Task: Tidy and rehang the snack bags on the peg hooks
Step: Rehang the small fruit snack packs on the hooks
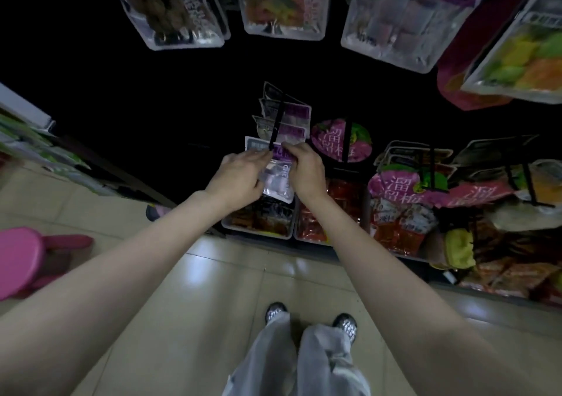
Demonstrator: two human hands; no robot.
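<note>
Frame centre: left hand [240, 176] and right hand [304, 167] both pinch the top of a purple bag [278, 179] at the peg tip [270, 147].

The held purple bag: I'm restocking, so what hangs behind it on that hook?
Behind the held purple bag, more purple bags hang on the peg hook. Only their tops show; their contents are covered.

glossy clear plastic snack bag [278, 179], thin black metal peg hook [277, 124], shiny floor tiles [194, 304].
</note>
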